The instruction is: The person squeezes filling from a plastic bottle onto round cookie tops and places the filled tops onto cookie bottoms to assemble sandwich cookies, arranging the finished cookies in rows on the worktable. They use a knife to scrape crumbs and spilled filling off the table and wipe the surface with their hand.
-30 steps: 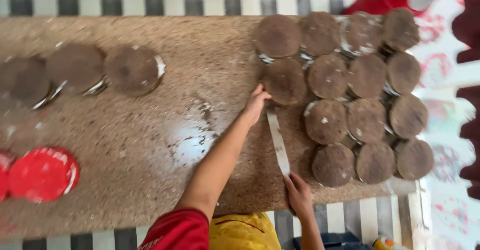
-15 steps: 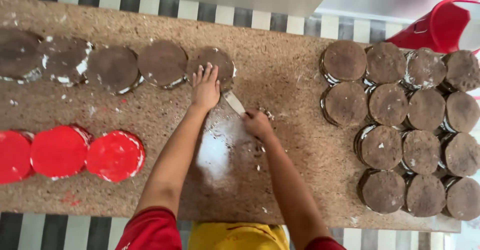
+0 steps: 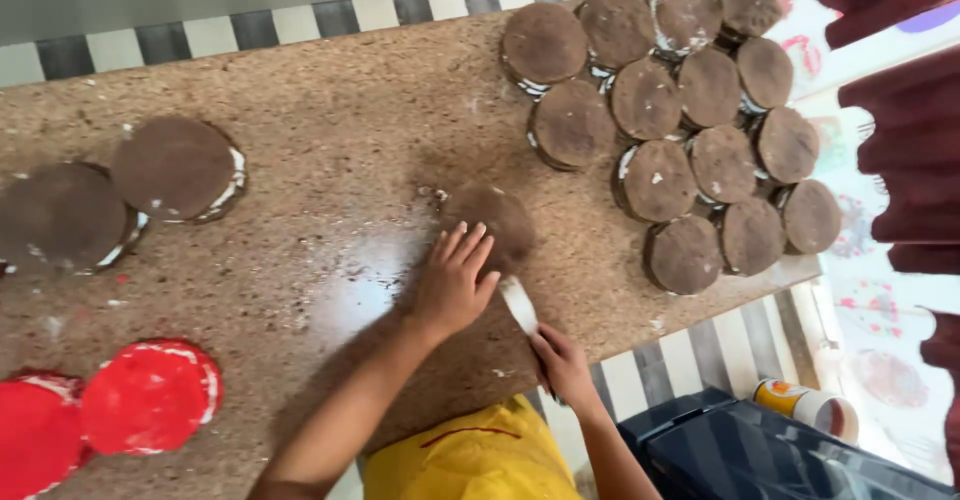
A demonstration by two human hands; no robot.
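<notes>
moved rightward, left hand (image 3: pixel 452 282) presses brown disc (image 3: pixel 490 222); right hand (image 3: pixel 560 362) grips spatula (image 3: pixel 519 304).

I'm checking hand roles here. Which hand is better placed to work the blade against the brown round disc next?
Probably the right hand: it already grips the knife, whose blade reaches the brown round disc. The left hand lies flat on that disc, steadying it.

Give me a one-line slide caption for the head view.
Left hand steadies a brown disc on the speckled table; right hand holds a flat blade.
</notes>
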